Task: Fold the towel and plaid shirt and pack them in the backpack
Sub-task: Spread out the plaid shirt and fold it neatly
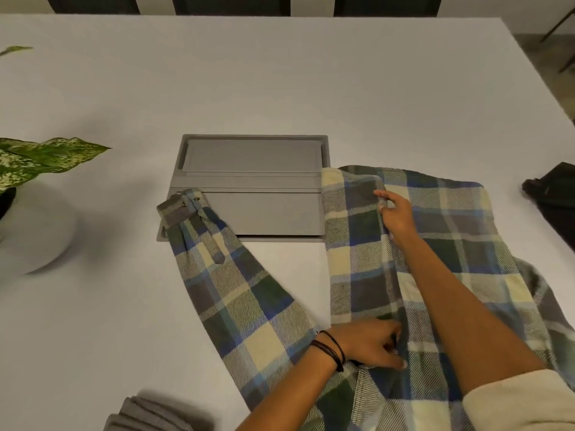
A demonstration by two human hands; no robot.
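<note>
The plaid shirt [357,250], checked in blue, green, cream and gray, lies spread flat, its sleeve [236,293] stretched out to the left. The folded gray towel [146,415] lies near-left of it. The black backpack [553,194] lies far right, partly seen.

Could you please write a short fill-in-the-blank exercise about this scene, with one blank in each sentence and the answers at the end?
1. The left hand, holding the plaid shirt, has black cords around its ____.
2. The right hand pinches a folded edge of the same ____.
3. The potted plant stands on the ____ side of the table.

Answers: wrist; shirt; left.
</note>
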